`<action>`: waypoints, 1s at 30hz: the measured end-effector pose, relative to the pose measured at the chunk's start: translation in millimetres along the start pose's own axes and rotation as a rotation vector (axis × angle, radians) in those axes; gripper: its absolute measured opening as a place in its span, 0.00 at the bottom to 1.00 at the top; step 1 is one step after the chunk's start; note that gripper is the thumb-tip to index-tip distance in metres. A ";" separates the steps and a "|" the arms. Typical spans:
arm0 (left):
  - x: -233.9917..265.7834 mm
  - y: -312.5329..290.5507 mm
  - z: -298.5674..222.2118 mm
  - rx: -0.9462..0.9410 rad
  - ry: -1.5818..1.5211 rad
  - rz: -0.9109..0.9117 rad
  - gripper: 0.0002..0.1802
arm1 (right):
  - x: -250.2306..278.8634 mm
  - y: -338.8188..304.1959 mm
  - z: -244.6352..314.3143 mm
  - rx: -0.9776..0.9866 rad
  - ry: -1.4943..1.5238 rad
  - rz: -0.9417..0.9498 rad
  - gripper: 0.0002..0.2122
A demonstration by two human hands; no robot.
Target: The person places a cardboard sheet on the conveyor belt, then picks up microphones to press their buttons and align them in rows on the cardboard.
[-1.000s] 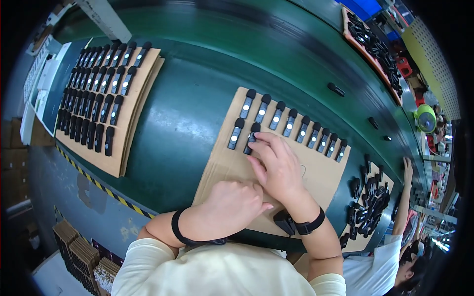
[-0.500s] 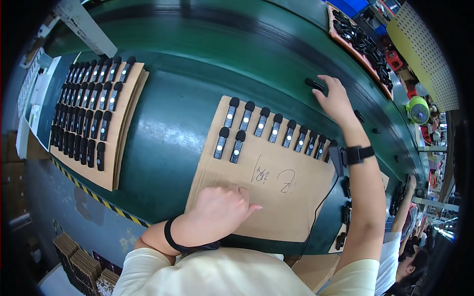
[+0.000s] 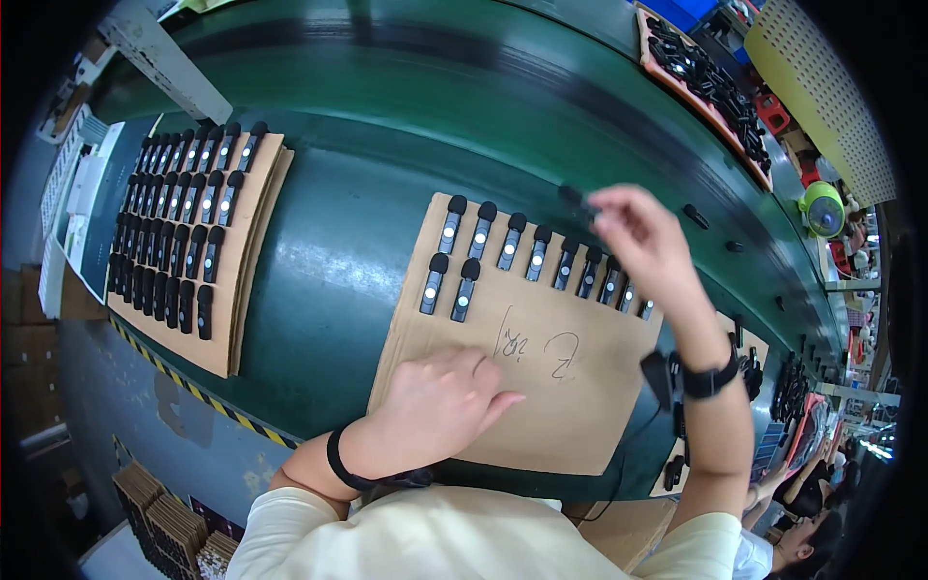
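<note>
In my right hand (image 3: pixel 643 237) is a small black microphone (image 3: pixel 572 199) with a foam tip, pinched by thumb and fingers above the belt; motion blurs both. My left hand (image 3: pixel 440 401) lies curled, thumb out, on the near left part of a cardboard sheet (image 3: pixel 541 425); nothing shows in it. On this sheet, black foam-tipped microphones with pale round spots make a full far row and a second row of two, whose right one (image 3: pixel 465 290) lies beyond my left hand. My right hand covers the view near the far row's right end.
Left stands a cardboard stack (image 3: pixel 237 280) bearing rows of microphones. Loose microphones (image 3: pixel 696 216) lie on the green belt to the right. A tray of black parts (image 3: pixel 710 82) sits far right. A metal post (image 3: pixel 174 63) rises at far left; a person (image 3: pixel 807 536) is at lower right.
My right hand has drawn back from the belt toward the sheet, bringing the microphone nearer and to the left. My left hand stays nearly in place.
</note>
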State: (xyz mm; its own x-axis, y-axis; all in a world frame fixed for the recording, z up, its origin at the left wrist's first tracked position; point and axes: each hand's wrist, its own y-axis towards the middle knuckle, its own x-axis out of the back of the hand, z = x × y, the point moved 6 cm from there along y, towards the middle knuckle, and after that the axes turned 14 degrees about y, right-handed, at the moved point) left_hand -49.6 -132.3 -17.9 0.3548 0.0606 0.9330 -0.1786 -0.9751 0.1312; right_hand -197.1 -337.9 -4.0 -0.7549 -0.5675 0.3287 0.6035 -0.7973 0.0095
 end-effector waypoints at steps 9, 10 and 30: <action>24.9 6.0 4.7 -0.093 -0.546 -0.367 0.23 | -75.2 -123.5 18.6 -0.215 0.755 -0.021 0.09; 24.2 5.7 3.9 -0.099 -0.545 -0.359 0.23 | -79.5 -128.2 17.7 -0.214 0.760 -0.029 0.09; 13.5 5.8 -1.3 -0.142 -0.697 -0.284 0.17 | -79.0 -141.5 40.7 0.377 0.121 -0.125 0.16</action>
State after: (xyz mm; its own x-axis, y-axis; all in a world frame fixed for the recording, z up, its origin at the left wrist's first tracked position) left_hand -47.1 -136.8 -4.1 0.8930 0.1102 0.4364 -0.0937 -0.9027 0.4199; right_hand -212.4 -171.9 7.2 -0.8397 -0.5090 0.1895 0.5397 -0.7434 0.3950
